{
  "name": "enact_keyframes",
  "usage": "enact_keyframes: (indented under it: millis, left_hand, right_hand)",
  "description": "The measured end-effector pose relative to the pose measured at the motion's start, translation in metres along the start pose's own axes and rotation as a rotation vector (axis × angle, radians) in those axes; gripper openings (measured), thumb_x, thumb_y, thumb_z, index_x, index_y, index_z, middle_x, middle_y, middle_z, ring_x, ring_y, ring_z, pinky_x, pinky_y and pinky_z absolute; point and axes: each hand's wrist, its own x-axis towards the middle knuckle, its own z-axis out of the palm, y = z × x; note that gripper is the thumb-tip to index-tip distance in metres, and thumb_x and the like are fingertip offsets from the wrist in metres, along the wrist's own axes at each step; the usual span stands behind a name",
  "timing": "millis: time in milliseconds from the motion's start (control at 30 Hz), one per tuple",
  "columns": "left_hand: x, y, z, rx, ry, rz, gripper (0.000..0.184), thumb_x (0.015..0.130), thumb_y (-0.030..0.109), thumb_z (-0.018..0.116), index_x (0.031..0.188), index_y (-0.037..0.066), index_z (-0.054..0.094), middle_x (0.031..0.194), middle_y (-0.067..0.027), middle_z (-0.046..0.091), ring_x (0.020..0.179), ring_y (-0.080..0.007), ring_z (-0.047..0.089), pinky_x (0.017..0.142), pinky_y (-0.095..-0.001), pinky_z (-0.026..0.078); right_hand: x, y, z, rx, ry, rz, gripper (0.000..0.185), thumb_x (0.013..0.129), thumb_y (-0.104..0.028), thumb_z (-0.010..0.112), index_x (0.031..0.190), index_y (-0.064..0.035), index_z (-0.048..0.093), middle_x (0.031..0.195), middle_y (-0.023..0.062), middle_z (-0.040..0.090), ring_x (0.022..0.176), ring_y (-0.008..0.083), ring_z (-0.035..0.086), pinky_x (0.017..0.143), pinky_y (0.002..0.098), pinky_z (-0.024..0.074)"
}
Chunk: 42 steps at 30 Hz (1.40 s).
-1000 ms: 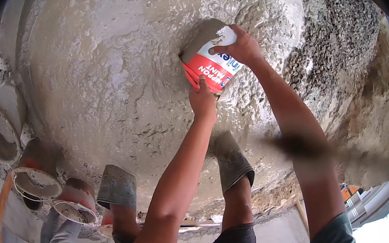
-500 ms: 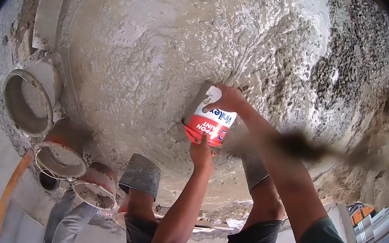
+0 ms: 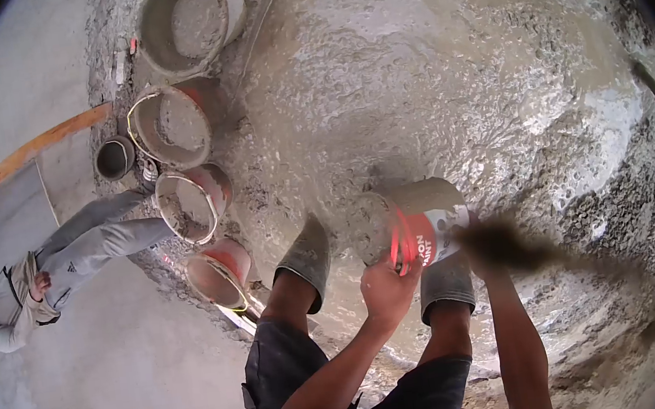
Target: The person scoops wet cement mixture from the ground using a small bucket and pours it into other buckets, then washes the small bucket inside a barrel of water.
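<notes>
A cement-smeared paint bucket (image 3: pixel 422 230) with a red and white label lies tipped on its side above the wet grey mix (image 3: pixel 413 104), its mouth facing left. My left hand (image 3: pixel 391 288) is closed on the rim and red handle at its near side. At the bucket's base end is my right hand (image 3: pixel 484 265), largely covered by a dark blurred smear in front of the camera; its fingers are mostly hidden. My boots (image 3: pixel 308 262) stand in the mix on either side, close below the bucket.
Along the left edge of the mix stand several buckets, among them a large grey one (image 3: pixel 219 17) and a reddish one (image 3: pixel 207 121). A small dark pot (image 3: pixel 115 158) is beside them. Another person (image 3: pixel 80 251) stands at left. Gravel (image 3: pixel 635 175) lies at right.
My view has swung left, so the buckets and the other person show more fully. The paint bucket has turned from slanting to nearly sideways, with its mouth now leftward, still between my hands.
</notes>
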Motion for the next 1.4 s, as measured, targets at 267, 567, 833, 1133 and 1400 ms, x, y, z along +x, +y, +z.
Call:
enact_keyframes:
  millis: [267,567,833,1133,1400]
  left_hand:
    - [-0.019,-0.017,-0.108,0.023,-0.136,0.252,0.026,0.081,0.021,0.074,0.101,0.005,0.067,0.073,-0.0176,0.067,0.065,-0.0343,0.067,0.055,-0.0385,0.049]
    - [0.012,-0.100,-0.250,-0.180,0.011,0.185,0.025,0.080,0.020,0.076,0.098,0.005,0.066,0.068,-0.0143,0.065,0.061,-0.0300,0.067,0.053,-0.0361,0.049]
    - [0.015,-0.199,-0.395,-0.332,0.252,-0.217,0.022,0.082,0.022,0.073,0.087,0.002,0.063,0.069,-0.0178,0.064,0.061,-0.0359,0.065,0.055,-0.0411,0.050]
    - [0.022,-0.416,-0.482,-0.770,0.561,-0.525,0.019,0.082,0.011,0.071,0.095,-0.004,0.068,0.076,-0.0037,0.068,0.066,-0.0062,0.056,0.060,-0.0247,0.045]
    - [0.034,-0.556,-0.469,-1.122,0.797,-0.696,0.011,0.083,0.013,0.052,0.079,0.005,0.060,0.069,0.0031,0.057,0.060,-0.0077,0.050,0.060,-0.0232,0.041]
  right_hand:
    - [-0.045,0.047,0.022,0.090,0.042,-0.036,0.062,0.098,-0.053,0.043,0.143,-0.0092,0.042,0.143,0.0088,0.050,0.131,0.0227,0.047,0.105,0.0402,0.0390]
    - [0.078,0.067,0.164,0.501,-0.261,0.183,0.060,0.097,-0.052,0.041,0.137,-0.0085,0.049,0.128,0.0104,0.060,0.118,0.0281,0.057,0.101,0.0430,0.0460]
    - [0.183,0.138,0.381,0.292,-0.419,0.534,0.058,0.097,-0.051,0.041,0.135,-0.0074,0.051,0.127,0.0124,0.060,0.117,0.0284,0.058,0.101,0.0446,0.0460]
    - [0.140,0.248,0.554,0.035,-0.292,0.788,0.063,0.096,-0.056,0.040,0.133,-0.0065,0.052,0.129,0.0148,0.059,0.117,0.0291,0.058,0.102,0.0449,0.0453]
    - [0.097,0.224,0.646,-0.533,-0.367,0.609,0.061,0.092,-0.046,0.064,0.130,-0.0083,0.035,0.139,0.0129,0.042,0.125,0.0284,0.047,0.091,0.0557,0.0462]
